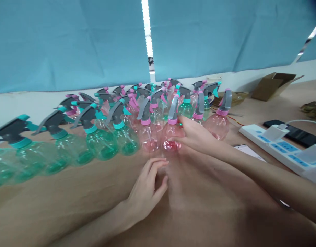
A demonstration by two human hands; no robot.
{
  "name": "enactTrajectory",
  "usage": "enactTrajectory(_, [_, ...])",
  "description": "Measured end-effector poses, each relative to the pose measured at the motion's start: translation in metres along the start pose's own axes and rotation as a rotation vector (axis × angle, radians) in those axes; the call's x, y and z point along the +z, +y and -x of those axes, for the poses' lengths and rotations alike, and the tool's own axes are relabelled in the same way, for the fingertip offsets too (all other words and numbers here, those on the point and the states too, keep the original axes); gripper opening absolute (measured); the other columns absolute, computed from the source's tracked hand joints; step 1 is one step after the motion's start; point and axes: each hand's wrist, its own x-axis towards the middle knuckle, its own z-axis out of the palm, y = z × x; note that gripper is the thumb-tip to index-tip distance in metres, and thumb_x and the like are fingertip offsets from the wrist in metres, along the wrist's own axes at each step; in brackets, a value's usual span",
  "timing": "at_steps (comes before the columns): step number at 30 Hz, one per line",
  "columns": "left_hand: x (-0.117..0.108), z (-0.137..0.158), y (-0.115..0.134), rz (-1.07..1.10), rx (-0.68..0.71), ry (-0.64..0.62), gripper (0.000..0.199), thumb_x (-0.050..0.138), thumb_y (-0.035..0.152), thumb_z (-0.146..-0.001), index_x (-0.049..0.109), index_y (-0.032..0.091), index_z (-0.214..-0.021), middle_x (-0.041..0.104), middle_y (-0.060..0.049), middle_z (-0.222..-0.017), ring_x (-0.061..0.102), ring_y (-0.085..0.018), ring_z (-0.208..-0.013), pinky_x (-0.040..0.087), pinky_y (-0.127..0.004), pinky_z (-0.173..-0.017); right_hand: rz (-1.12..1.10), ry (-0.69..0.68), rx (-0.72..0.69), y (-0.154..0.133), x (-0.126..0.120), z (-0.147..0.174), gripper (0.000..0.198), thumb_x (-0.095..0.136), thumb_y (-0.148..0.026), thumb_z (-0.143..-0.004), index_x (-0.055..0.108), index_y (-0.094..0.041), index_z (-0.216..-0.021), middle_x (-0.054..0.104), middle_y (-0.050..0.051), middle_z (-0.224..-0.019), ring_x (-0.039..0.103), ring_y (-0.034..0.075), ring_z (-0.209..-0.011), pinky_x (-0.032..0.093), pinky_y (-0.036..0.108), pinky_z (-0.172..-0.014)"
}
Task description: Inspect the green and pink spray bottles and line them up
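My right hand reaches into the front row of spray bottles. Its thumb lies along the near side of a pink spray bottle, while its other fingers go behind the bottle's right side, partly hidden. The bottle stands upright, with a pink collar and a grey trigger head. Left of it, close by, is another pink spray bottle. My left hand hovers or rests just in front of these two, fingers loosely curved and apart, holding nothing. A green spray bottle with a turquoise collar begins the row further left.
More spray bottles crowd behind, and a pink bottle stands right of my right hand. A white power strip, a dark phone and a lighter phone lie at right. An opened cardboard box sits behind, near a blue sheet.
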Motion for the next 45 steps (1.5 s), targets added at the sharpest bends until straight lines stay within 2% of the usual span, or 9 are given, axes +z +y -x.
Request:
enactTrajectory(18, [0.0,-0.001,-0.001,0.036,-0.017,-0.034,0.035,0.047,0.007,-0.087,0.044,0.025,-0.117,0.051,-0.007,-0.122,0.05,-0.022,-0.118,0.043,-0.045,-0.1,0.048,-0.01,0.078,-0.004,0.002,-0.012,0.043,0.066,-0.035,-0.077,0.046,-0.015,-0.11,0.062,0.012,-0.094,0.062,0.032,-0.084,0.046,0.038,-0.062])
enactTrajectory(25, [0.002,-0.001,-0.002,0.051,-0.038,-0.034,0.035,0.046,0.006,-0.087,0.045,0.024,-0.117,0.051,-0.005,-0.122,0.05,-0.019,-0.117,0.041,-0.039,-0.101,0.0,0.017,0.083,-0.006,0.003,-0.009,0.059,0.066,-0.028,-0.076,0.043,-0.008,-0.127,0.063,0.021,-0.112,0.062,0.037,-0.101,0.051,0.045,-0.076])
enactTrajectory(28, [0.001,-0.001,-0.003,0.048,-0.039,-0.032,0.035,0.047,0.006,-0.087,0.045,0.024,-0.116,0.052,-0.004,-0.12,0.05,-0.018,-0.116,0.041,-0.038,-0.1,-0.035,0.066,0.067,-0.009,0.0,0.0,0.072,0.067,-0.032,-0.076,0.035,-0.011,-0.138,0.055,0.021,-0.131,0.055,0.037,-0.117,0.049,0.048,-0.088])
enactTrajectory(30, [0.001,-0.001,-0.003,0.048,-0.045,-0.038,0.034,0.047,0.006,-0.087,0.046,0.024,-0.116,0.052,-0.004,-0.12,0.051,-0.018,-0.115,0.041,-0.038,-0.099,-0.051,0.112,0.058,-0.01,-0.007,0.008,0.073,0.066,-0.036,-0.078,0.035,-0.013,-0.14,0.055,0.02,-0.133,0.054,0.036,-0.12,0.048,0.049,-0.091])
enactTrajectory(34, [0.0,-0.001,-0.002,0.05,-0.049,-0.043,0.033,0.047,0.006,-0.087,0.046,0.024,-0.114,0.051,-0.004,-0.12,0.05,-0.018,-0.115,0.042,-0.038,-0.098,-0.064,0.095,0.124,-0.004,-0.03,0.029,0.049,0.06,-0.045,-0.082,0.057,-0.016,-0.122,0.071,0.013,-0.105,0.068,0.031,-0.093,0.053,0.045,-0.075])
enactTrajectory(36, [0.0,-0.001,-0.002,0.047,-0.045,-0.044,0.034,0.047,0.005,-0.087,0.045,0.025,-0.114,0.051,-0.004,-0.121,0.05,-0.018,-0.115,0.042,-0.038,-0.098,-0.083,0.062,0.162,0.003,-0.041,0.038,0.034,0.057,-0.048,-0.085,0.065,-0.02,-0.104,0.073,0.006,-0.088,0.069,0.026,-0.078,0.053,0.04,-0.067])
enactTrajectory(38, [0.0,-0.002,-0.002,0.044,-0.041,-0.049,0.034,0.046,0.005,-0.087,0.045,0.025,-0.115,0.051,-0.004,-0.121,0.05,-0.018,-0.115,0.041,-0.039,-0.099,-0.079,0.075,0.198,0.013,-0.048,0.045,0.031,0.057,-0.05,-0.085,0.067,-0.023,-0.093,0.073,0.003,-0.079,0.069,0.024,-0.071,0.051,0.038,-0.064])
enactTrajectory(41, [0.0,-0.003,-0.003,0.032,-0.036,-0.049,0.034,0.046,0.005,-0.087,0.046,0.025,-0.114,0.052,-0.004,-0.12,0.051,-0.018,-0.115,0.041,-0.039,-0.098,-0.05,0.128,0.256,0.03,-0.05,0.051,0.033,0.058,-0.054,-0.083,0.067,-0.023,-0.089,0.073,0.005,-0.083,0.068,0.026,-0.071,0.051,0.041,-0.065])
enactTrajectory(45, [0.0,-0.003,-0.003,0.012,-0.032,-0.042,0.032,0.046,0.005,-0.087,0.047,0.025,-0.112,0.052,-0.004,-0.118,0.052,-0.018,-0.114,0.042,-0.038,-0.098,-0.046,0.27,0.277,0.047,-0.042,0.052,0.049,0.063,-0.054,-0.078,0.061,-0.016,-0.11,0.069,0.015,-0.108,0.066,0.033,-0.095,0.051,0.049,-0.078])
